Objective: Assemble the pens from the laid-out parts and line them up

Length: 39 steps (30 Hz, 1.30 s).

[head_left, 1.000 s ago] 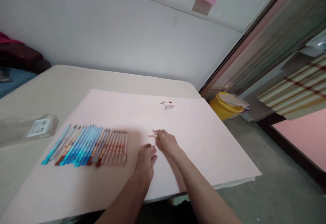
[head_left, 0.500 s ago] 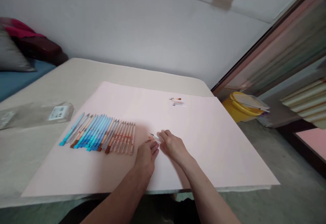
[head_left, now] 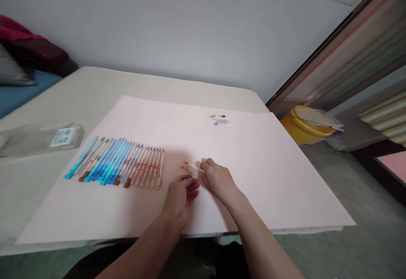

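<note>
A thin white pen refill [head_left: 193, 167] with a dark tip points left from the fingers of my right hand [head_left: 220, 181], which are closed on its rear end. Just below the refill are small clear and orange pen parts [head_left: 187, 169], too blurred to make out fully. My left hand [head_left: 180, 194] rests on the pink sheet close by, its fingers loosely curled and apart, with nothing visible in them. To the left lies a row of several pens [head_left: 117, 160], blue, brown and clear, side by side with tips pointing away.
Farther back on the pink sheet [head_left: 269, 177] lie a few loose pen parts [head_left: 221, 121], including a white refill. A clear plastic bag [head_left: 34, 137] with a label lies on the table's left side. A yellow bucket [head_left: 298, 127] stands beyond the right edge.
My left hand has drawn slightly back from the refill and pen parts, and its fingers have loosened. The right hand still holds the refill. The view has shifted a little.
</note>
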### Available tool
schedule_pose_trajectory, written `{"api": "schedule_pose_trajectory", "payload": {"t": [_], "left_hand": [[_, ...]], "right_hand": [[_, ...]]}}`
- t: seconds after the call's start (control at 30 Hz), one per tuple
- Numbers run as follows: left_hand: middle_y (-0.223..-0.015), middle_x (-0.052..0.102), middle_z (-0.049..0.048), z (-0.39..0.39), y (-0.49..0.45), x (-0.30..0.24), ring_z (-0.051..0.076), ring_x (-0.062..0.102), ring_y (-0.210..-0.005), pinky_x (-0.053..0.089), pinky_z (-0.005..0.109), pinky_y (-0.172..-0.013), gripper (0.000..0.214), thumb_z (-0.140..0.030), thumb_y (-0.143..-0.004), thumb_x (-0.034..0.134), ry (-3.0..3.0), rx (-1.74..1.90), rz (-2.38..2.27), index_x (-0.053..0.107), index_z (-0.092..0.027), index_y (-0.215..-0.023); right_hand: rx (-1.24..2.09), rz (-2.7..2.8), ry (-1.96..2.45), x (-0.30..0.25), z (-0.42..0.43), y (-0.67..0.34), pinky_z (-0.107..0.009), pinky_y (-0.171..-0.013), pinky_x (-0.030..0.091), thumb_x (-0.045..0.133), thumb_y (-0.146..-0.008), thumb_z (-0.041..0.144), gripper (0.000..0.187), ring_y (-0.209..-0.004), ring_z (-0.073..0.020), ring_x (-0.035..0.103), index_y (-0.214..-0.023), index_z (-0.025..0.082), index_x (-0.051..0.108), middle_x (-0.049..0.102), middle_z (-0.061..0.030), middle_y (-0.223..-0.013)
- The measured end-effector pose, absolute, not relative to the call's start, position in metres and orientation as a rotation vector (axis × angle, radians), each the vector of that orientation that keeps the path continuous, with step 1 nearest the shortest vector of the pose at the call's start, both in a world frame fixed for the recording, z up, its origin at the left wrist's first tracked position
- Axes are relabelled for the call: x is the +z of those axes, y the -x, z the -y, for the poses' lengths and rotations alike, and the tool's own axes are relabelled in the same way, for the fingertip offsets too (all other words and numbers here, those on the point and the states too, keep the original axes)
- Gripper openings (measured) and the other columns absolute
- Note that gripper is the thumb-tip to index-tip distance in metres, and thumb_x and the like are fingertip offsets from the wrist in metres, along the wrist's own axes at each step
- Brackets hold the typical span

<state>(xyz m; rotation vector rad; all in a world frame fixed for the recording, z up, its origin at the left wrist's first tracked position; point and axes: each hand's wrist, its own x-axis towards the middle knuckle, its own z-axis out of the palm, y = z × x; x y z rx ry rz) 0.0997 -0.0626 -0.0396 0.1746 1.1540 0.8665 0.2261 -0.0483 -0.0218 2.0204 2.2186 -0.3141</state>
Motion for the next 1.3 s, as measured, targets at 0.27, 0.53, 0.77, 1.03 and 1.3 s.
{"api": "schedule_pose_trajectory", "payload": {"t": [0.27,0.53,0.77,1.03,1.3], "left_hand": [[-0.076,0.064,0.0079,0.066,-0.102,-0.037,0.011,0.059,-0.061,0.044,0.02,-0.054,0.015,-0.007,-0.07,0.056,-0.2,0.815,-1.118,0.057,-0.013,-0.084],[-0.072,0.063,0.0058,0.065,-0.104,-0.041,0.01,0.059,-0.058,0.044,0.019,-0.052,0.019,-0.005,-0.067,0.06,-0.147,0.818,-1.091,0.057,-0.014,-0.083],[-0.074,0.064,0.0066,0.063,-0.105,-0.04,0.01,0.059,-0.058,0.044,0.019,-0.052,0.019,-0.004,-0.066,0.061,-0.153,0.825,-1.096,0.057,-0.013,-0.083],[-0.073,0.064,0.0065,0.063,-0.105,-0.042,0.01,0.06,-0.058,0.045,0.02,-0.053,0.02,-0.005,-0.066,0.061,-0.158,0.811,-1.096,0.058,-0.013,-0.084],[-0.073,0.064,0.0069,0.062,-0.105,-0.042,0.01,0.06,-0.059,0.045,0.02,-0.053,0.02,-0.005,-0.065,0.062,-0.159,0.802,-1.092,0.058,-0.013,-0.083]], "right_hand": [[-0.33,-2.148,-2.019,-0.036,0.044,-0.23,-0.027,-0.061,0.04,0.038,-0.089,0.025,0.019,-0.081,-0.0185,0.061,-0.104,0.022,0.05,0.056,-0.0067,-0.103],[-0.278,-2.19,-2.013,-0.045,0.039,-0.228,-0.027,-0.06,0.04,0.036,-0.091,0.022,0.018,-0.08,-0.0181,0.062,-0.102,0.022,0.05,0.056,-0.0062,-0.102],[-0.243,-2.154,-1.988,-0.046,0.037,-0.228,-0.028,-0.061,0.042,0.033,-0.093,0.025,0.021,-0.079,-0.0191,0.063,-0.103,0.02,0.05,0.058,-0.0086,-0.101],[-0.185,-2.158,-1.949,-0.049,0.034,-0.229,-0.03,-0.061,0.045,0.032,-0.093,0.025,0.023,-0.078,-0.0214,0.064,-0.103,0.019,0.051,0.059,-0.0101,-0.099],[-0.18,-2.099,-2.028,-0.05,0.032,-0.235,-0.03,-0.063,0.043,0.034,-0.092,0.026,0.024,-0.08,-0.0219,0.064,-0.103,0.018,0.054,0.062,-0.0109,-0.097]]}}
